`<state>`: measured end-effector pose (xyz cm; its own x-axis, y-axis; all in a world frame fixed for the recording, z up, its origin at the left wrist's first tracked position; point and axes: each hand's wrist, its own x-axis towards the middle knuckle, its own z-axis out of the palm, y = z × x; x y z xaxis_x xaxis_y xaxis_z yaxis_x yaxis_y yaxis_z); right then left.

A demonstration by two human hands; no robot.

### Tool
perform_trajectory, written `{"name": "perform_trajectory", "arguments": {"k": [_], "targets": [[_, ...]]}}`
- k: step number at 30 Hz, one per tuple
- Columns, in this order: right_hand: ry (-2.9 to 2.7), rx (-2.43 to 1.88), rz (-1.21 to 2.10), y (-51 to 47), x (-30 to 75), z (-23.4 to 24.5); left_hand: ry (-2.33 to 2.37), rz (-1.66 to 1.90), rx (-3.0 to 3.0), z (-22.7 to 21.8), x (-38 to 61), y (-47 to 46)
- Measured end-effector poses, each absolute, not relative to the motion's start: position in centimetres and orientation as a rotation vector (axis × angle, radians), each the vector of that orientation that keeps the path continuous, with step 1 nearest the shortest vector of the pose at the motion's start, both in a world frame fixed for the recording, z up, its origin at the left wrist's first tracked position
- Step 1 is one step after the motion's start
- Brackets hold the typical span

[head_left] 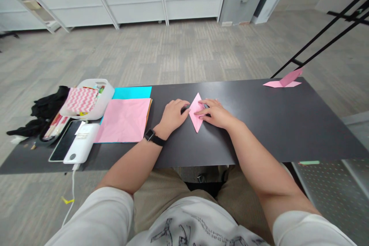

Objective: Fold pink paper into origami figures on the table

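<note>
A folded pink origami paper (195,117) lies on the dark tabletop in front of me, a narrow diamond with one point away from me and one toward me. My right hand (215,113) rests on its right half, fingers spread and lying across the folds, hiding part of that edge. At the left corner is my left hand (173,116), its thumb and forefinger apart and their tips at or very near the paper's edge. Its other fingers are bent and partly hidden. A black watch is on my left wrist.
Left of my hands lies a stack of coloured paper (123,121), pink on top. Beyond it are a white basket (107,94), a phone (63,144), a white power bank (82,144) with a cable and black cloth (50,103). A folded pink paper piece (284,83) stands far right.
</note>
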<state>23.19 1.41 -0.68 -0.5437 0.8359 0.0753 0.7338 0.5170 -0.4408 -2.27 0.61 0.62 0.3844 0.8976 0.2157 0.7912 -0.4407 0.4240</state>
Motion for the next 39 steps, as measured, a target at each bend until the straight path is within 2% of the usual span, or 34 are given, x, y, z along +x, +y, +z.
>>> {"name": "perform_trajectory", "arguments": {"k": [8, 28, 39], "targets": [[-2.42, -1.213, 0.54, 1.4, 22.9, -0.5, 1.513, 0.574, 2.363, -0.2, -2.1, 0.5], [-2.274, -1.378, 0.527, 1.8, 22.1, -1.2, 1.48, 0.675, 2.213, 0.0, -1.1, 0.5], [-2.383, -1.342, 0.38, 1.7, 21.5, -0.6, 1.441, 0.624, 2.257, 0.6, -1.1, 0.5]]}}
